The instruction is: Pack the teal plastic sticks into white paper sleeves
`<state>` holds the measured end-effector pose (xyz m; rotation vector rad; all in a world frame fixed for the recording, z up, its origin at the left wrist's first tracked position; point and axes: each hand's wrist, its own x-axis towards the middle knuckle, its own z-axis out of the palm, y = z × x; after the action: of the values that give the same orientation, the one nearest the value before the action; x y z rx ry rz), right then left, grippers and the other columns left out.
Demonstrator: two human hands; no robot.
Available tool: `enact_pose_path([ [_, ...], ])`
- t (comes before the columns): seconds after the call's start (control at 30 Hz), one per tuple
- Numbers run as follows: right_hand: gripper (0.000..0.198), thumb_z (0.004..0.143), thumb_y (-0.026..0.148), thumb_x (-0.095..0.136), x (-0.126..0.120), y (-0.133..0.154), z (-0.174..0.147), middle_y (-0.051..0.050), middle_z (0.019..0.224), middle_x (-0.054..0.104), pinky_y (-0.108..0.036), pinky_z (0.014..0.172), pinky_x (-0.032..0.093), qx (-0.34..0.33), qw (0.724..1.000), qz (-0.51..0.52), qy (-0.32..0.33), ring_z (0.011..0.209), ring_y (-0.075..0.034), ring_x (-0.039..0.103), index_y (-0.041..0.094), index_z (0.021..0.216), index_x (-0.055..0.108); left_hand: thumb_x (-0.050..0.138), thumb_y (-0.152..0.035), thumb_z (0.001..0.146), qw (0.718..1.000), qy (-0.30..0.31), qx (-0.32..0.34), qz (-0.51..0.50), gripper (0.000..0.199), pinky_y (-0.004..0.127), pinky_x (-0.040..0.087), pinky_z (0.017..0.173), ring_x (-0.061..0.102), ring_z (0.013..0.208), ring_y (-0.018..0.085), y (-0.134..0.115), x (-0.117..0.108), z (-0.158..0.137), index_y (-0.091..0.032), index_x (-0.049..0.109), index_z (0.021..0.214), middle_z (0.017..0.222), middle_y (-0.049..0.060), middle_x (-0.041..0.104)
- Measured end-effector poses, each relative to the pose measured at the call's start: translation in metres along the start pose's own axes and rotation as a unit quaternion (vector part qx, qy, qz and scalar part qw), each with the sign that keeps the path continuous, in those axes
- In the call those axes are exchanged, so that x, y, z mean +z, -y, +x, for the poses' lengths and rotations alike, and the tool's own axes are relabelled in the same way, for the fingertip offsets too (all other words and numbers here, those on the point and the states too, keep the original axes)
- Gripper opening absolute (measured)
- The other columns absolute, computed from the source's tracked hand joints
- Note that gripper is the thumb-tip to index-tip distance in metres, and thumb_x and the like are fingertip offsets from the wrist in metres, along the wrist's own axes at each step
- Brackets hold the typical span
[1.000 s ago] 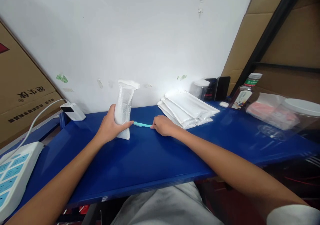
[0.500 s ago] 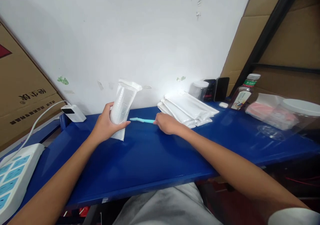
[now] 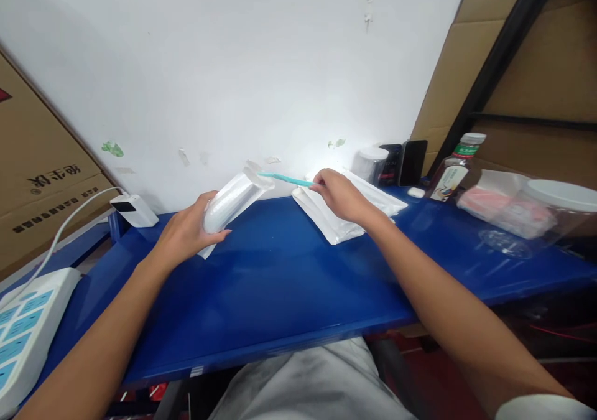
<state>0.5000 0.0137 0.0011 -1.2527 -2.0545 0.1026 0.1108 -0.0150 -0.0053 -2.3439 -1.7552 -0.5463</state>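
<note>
My left hand (image 3: 186, 228) grips a white, partly see-through plastic packet (image 3: 237, 199) round its lower part, tilted with its top toward the right and the wall. In my right hand (image 3: 339, 191) is a slim teal stick-like tool (image 3: 288, 179), shaped like an eyebrow razor, pinched at its right end. Its far tip is at the packet's upper end; whether it touches or goes inside cannot be made out. Below and behind my right hand lies a pile of flat white packets (image 3: 321, 216), partly covered by the hand.
The blue table (image 3: 261, 289) meets a white wall. A power strip (image 3: 37, 326) and a white charger-like device (image 3: 134, 211) lie left. To the right stand a lidded jar (image 3: 372, 166), phones (image 3: 413, 163), a bottle (image 3: 451, 170) and a clear tub (image 3: 566, 211) beside a pink packet (image 3: 506, 205).
My right hand has risen and moved right, bringing the teal tool up to the packet's top. The packet in my left hand has tipped further to the right.
</note>
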Motion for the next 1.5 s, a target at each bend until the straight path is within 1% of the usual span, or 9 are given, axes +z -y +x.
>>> enact_pose_path([
  [0.2, 0.015, 0.109, 0.031, 0.056, -0.011, 0.008, -0.007, -0.008, 0.105, 0.068, -0.031, 0.07, 0.038, -0.048, 0.997, -0.018, 0.062, 0.081, -0.02, 0.058, 0.02, 0.098, 0.06, 0.069, -0.056, 0.09, 0.995, 0.052, 0.08, 0.01, 0.075, 0.037, 0.053, 0.084, 0.075, 0.11, 0.035, -0.016, 0.008, -0.004, -0.034, 0.045, 0.159, 0.135, 0.007, 0.074],
  [0.37, 0.009, 0.104, 0.022, 0.062, 0.009, 0.028, -0.014, -0.006, 0.1, 0.07, -0.03, 0.073, 0.042, -0.122, 0.988, 0.041, 0.081, 0.084, -0.02, 0.062, 0.019, 0.096, 0.067, 0.066, -0.048, 0.095, 0.989, 0.038, 0.139, -0.019, 0.066, 0.035, 0.053, 0.088, 0.075, 0.116, 0.03, -0.033, 0.02, -0.01, -0.038, 0.047, 0.157, 0.149, 0.001, 0.068],
  [0.5, 0.015, 0.094, 0.009, 0.066, 0.031, 0.039, -0.018, -0.004, 0.097, 0.076, -0.031, 0.077, 0.047, -0.154, 0.98, 0.124, -0.007, 0.084, -0.019, 0.065, 0.02, 0.098, 0.075, 0.071, -0.048, 0.092, 0.992, 0.004, 0.108, -0.065, 0.064, 0.033, 0.053, 0.084, 0.076, 0.107, 0.028, -0.039, 0.023, -0.014, -0.036, 0.051, 0.151, 0.137, 0.001, 0.074],
  [0.67, 0.014, 0.1, 0.03, 0.069, 0.023, 0.059, -0.023, -0.006, 0.105, 0.08, -0.036, 0.079, 0.057, -0.098, 0.959, 0.241, -0.116, 0.09, -0.022, 0.069, 0.026, 0.107, 0.081, 0.082, -0.054, 0.083, 0.979, -0.073, 0.069, -0.179, 0.068, 0.033, 0.054, 0.084, 0.074, 0.104, 0.026, -0.054, 0.021, -0.018, -0.03, 0.057, 0.142, 0.126, 0.003, 0.075],
  [0.8, 0.026, 0.109, 0.042, 0.057, 0.005, 0.076, -0.027, -0.009, 0.128, 0.075, -0.047, 0.098, 0.057, -0.07, 0.942, 0.214, -0.247, 0.125, -0.029, 0.063, 0.03, 0.118, 0.078, 0.089, -0.061, 0.073, 0.935, -0.152, -0.016, -0.32, 0.076, 0.037, 0.057, 0.092, 0.07, 0.114, 0.03, -0.071, 0.023, -0.019, -0.025, 0.055, 0.132, 0.125, 0.007, 0.07],
  [0.87, 0.027, 0.107, 0.045, 0.059, 0.003, 0.077, -0.028, -0.01, 0.132, 0.073, -0.047, 0.097, 0.058, -0.052, 0.94, 0.198, -0.272, 0.129, -0.031, 0.062, 0.029, 0.121, 0.077, 0.09, -0.062, 0.07, 0.91, -0.177, -0.053, -0.372, 0.079, 0.041, 0.057, 0.097, 0.067, 0.121, 0.032, -0.077, 0.026, -0.019, -0.025, 0.051, 0.128, 0.128, 0.008, 0.067],
  [1.1, 0.029, 0.098, 0.05, 0.073, 0.039, 0.072, -0.031, -0.004, 0.093, 0.078, -0.03, 0.07, 0.052, -0.054, 0.964, 0.26, 0.022, 0.079, -0.018, 0.069, 0.021, 0.099, 0.076, 0.088, -0.075, 0.065, 0.844, -0.082, -0.034, -0.529, 0.09, 0.044, 0.06, 0.095, 0.071, 0.118, 0.034, -0.087, 0.045, -0.019, -0.026, 0.043, 0.126, 0.124, 0.011, 0.071],
  [1.3, 0.023, 0.105, 0.037, 0.062, 0.045, 0.077, -0.035, -0.001, 0.084, 0.074, -0.027, 0.067, 0.046, -0.078, 0.959, 0.272, 0.009, 0.077, -0.016, 0.065, 0.02, 0.093, 0.073, 0.073, -0.07, 0.088, 0.838, -0.083, -0.029, -0.539, 0.067, 0.04, 0.062, 0.089, 0.076, 0.108, 0.031, -0.083, 0.032, -0.019, -0.019, 0.055, 0.129, 0.122, 0.014, 0.076],
  [1.5, 0.024, 0.105, 0.039, 0.06, 0.042, 0.074, -0.033, -0.002, 0.086, 0.072, -0.028, 0.067, 0.047, -0.063, 0.953, 0.297, 0.01, 0.08, -0.018, 0.066, 0.02, 0.095, 0.07, 0.094, -0.053, 0.072, 0.817, -0.063, -0.081, -0.567, 0.075, 0.045, 0.067, 0.084, 0.081, 0.096, 0.033, -0.074, 0.023, -0.017, -0.018, 0.063, 0.131, 0.11, 0.012, 0.083],
])
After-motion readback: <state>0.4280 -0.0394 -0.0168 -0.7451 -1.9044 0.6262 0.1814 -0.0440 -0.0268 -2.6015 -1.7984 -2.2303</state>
